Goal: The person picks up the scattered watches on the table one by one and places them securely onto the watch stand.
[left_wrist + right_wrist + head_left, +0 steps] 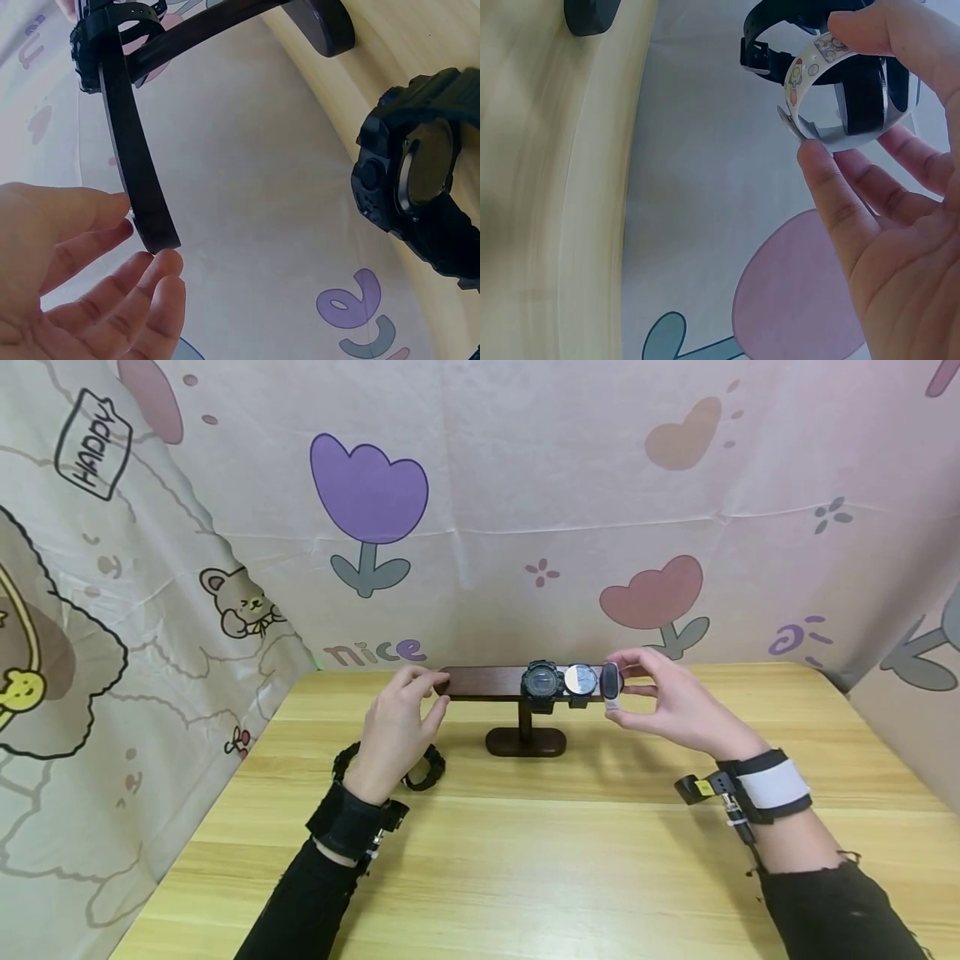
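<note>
A dark brown wooden watch stand (482, 683) has a horizontal bar on a short post. My left hand (396, 727) holds the bar's left end, thumb and fingertips around its tip (156, 232). With thumb and fingers, my right hand (660, 700) grips a smart band (611, 683) that has a dark oval face and a white strap. Cartoon prints show on that strap (795, 79) in the right wrist view; the band loops around the bar's right end. Beside it on the bar sit a round watch with a bright face (580, 679) and a chunky black watch (542, 680).
Under my left wrist, a black watch (425, 768) rests on the wooden table (525, 860), with another black strap (343, 760) partly hidden by the hand. The stand's oval base (525, 742) is near the table's back edge. A printed cloth (495, 485) hangs behind.
</note>
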Demonstrator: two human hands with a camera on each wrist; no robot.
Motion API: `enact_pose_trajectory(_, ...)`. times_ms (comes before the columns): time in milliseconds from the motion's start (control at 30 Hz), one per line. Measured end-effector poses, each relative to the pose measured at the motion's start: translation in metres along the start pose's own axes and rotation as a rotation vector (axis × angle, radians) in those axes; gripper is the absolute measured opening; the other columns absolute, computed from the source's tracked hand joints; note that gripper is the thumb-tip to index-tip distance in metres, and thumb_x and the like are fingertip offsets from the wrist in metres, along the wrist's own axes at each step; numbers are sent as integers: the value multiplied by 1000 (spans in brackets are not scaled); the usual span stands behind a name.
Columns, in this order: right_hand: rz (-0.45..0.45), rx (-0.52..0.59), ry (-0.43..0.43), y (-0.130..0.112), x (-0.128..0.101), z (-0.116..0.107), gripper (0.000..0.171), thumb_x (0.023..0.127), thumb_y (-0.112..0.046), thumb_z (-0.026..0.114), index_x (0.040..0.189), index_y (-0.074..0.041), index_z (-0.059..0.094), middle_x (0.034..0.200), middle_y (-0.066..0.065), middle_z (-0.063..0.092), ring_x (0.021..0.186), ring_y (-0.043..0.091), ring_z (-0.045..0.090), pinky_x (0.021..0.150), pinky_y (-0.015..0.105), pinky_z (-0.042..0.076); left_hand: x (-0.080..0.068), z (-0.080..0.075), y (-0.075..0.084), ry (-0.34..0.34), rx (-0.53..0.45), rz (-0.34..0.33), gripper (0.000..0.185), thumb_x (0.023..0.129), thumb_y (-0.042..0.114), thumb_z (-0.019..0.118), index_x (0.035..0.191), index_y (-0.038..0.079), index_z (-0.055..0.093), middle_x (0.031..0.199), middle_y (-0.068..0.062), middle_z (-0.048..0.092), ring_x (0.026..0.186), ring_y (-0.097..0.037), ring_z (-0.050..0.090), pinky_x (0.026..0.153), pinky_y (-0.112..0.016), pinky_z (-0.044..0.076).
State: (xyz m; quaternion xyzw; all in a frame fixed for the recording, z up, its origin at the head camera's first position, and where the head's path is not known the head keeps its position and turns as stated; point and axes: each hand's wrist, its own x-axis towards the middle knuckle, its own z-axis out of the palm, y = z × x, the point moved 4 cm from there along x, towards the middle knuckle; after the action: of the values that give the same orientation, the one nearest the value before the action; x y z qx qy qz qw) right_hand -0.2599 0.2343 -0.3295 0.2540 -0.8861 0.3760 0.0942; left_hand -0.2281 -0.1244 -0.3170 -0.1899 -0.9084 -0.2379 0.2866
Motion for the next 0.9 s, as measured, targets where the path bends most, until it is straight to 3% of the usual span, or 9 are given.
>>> enact_pose_trajectory(233, 5, 19, -15, -1, 3, 2, 69, 84, -5, 91, 144, -5, 56, 143, 11, 62, 127, 29, 67, 106, 42, 57, 1, 2, -2, -4, 6, -4, 29, 97, 12, 79, 125, 7, 78, 115, -12, 70, 93, -25, 72, 63, -37, 55)
enact_pose_trajectory(600, 15, 16, -54, -1, 6, 2, 69, 88, -16, 89, 147, -5, 54, 146, 17, 62, 134, 43, 65, 112, 49, 51, 2, 3, -6, -9, -17, -17, 27, 98, 12, 78, 124, 7, 78, 115, -13, 71, 94, -25, 72, 62, -37, 54)
enact_pose_trajectory(900, 52, 7, -64, 2, 6, 4, 72, 89, -18, 89, 149, -6, 52, 151, 15, 61, 140, 41, 62, 116, 47, 46, 1, 3, -7, -16, -25, -12, 27, 98, 14, 78, 125, 8, 78, 115, -12, 71, 96, -27, 74, 62, -37, 55)
